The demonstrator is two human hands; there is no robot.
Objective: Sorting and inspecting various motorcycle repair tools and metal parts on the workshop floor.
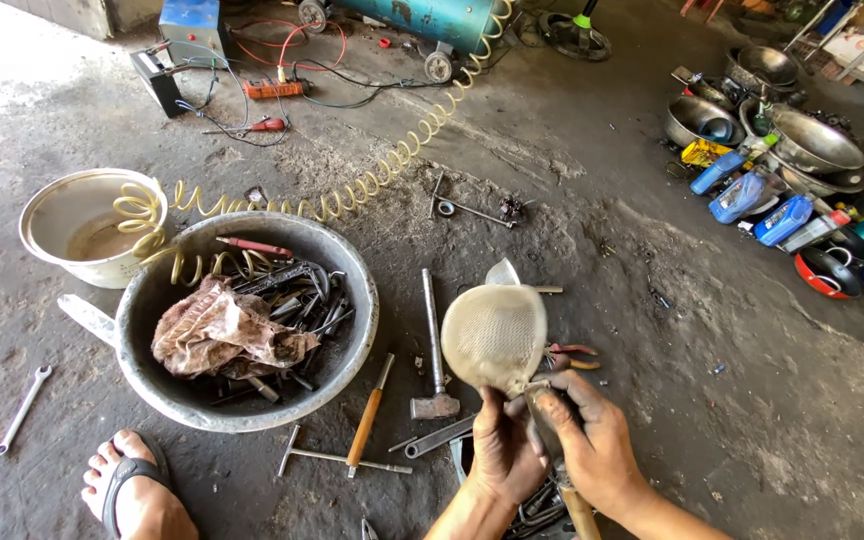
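Head view: left hand (501,447) and right hand (592,440) both clamped on neck of mesh strainer (495,337), held above floor beside hammer (434,350) and metal basin (357,300) of tools.

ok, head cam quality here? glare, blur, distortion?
Head view: daylight blows out the concrete floor at top left; wide-angle lens bends the edges, as at the metal bowls top right; the mesh strainer and both hands, left and right, are sharp under soft, even shade.
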